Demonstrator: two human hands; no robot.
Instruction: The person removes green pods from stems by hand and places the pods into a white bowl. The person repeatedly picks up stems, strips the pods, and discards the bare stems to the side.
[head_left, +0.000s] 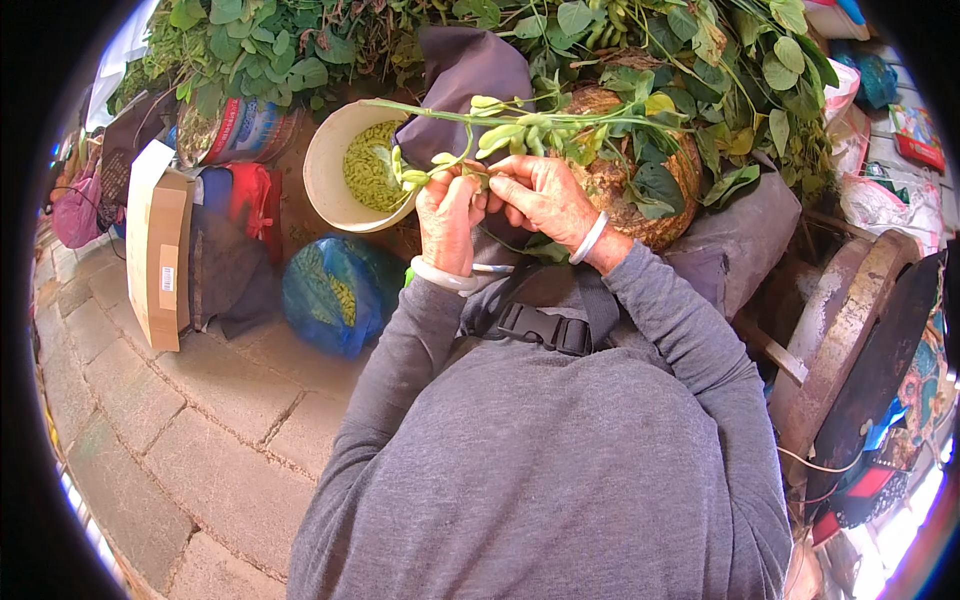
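My left hand (448, 221) is closed with its fingertips around a small green soybean pod (474, 181), mostly hidden by the fingers. Against it, my right hand (546, 201) pinches at the same spot with thumb and forefinger. A cut soybean stalk (427, 112) bearing pods and leaves lies just beyond both hands, across my lap. More plump pods (501, 137) hang from it near the right knuckles. Left of my hands, a white bucket (324, 161) holds shelled green beans (371, 169); its rim is close to my left fingers.
Leafy soybean plants (300, 45) are heaped ahead. A blue plastic bag (330, 300) with green beans rests on the brick paving (225, 457), near a cardboard box (165, 247). A large ribbed brown pumpkin (679, 202) is beyond my right hand. A round metal-rimmed object (840, 330) stands at right.
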